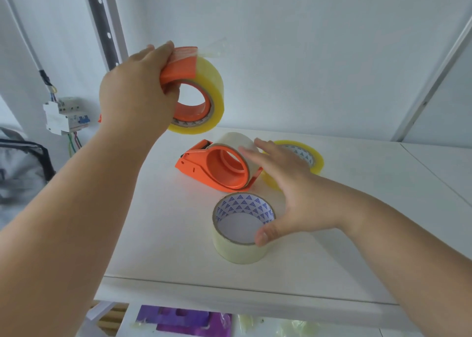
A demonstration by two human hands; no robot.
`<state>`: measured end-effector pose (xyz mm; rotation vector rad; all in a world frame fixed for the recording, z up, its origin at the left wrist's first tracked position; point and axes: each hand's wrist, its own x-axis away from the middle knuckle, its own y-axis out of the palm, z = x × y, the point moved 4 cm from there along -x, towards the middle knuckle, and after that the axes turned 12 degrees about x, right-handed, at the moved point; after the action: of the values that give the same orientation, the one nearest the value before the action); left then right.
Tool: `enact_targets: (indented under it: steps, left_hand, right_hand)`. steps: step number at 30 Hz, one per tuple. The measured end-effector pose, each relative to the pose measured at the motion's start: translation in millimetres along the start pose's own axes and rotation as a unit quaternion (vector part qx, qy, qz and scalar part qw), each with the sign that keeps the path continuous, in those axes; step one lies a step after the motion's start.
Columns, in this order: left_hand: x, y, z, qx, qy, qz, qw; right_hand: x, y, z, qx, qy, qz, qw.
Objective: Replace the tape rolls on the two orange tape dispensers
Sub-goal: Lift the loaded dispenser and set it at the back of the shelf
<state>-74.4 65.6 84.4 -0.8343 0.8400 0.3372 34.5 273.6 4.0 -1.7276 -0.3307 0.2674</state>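
While left hand (132, 94) clamps raised dispenser (178, 67) with yellowish roll (204, 99), right hand (288, 191) hovers spread, empty, thumb touching near roll (240, 229). Risk: loose tape tail (212, 49) sticking to fingers; near roll knocked off shelf (163, 247) edge.

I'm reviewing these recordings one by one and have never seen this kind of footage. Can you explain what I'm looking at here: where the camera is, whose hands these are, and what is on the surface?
There is no robot: one wide-angle camera worn on a person's head looks down at their bare hands. The left hand holds an orange dispenser with a yellow roll up in the air. The right hand is open, spread over the white shelf, gripping nothing. On the shelf lie a second orange dispenser carrying a pale roll, a loose pale roll near the thumb, and a loose yellow roll partly behind the hand.
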Motion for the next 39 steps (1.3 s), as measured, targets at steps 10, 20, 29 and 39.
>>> enact_targets:
  steps: [10,20,29,39]
  left_hand:
    - [-16,12,5,0.028,-0.002,-0.007,1.0]
    - [-27,27,23,0.123,-0.013,-0.018,0.992]
    - [-28,49,35,0.283,-0.089,-0.025,0.955]
    - [-36,81,3,0.495,-0.213,-0.157,0.827]
  right_hand:
    - [-46,1,-34,0.095,-0.038,0.109,0.989]
    - [-80,-74,5,-0.083,0.06,0.439,0.892]
    - [-102,-96,31,-0.173,0.038,0.358,0.917]
    - [-118,-96,64,-0.165,0.07,0.344,0.922]
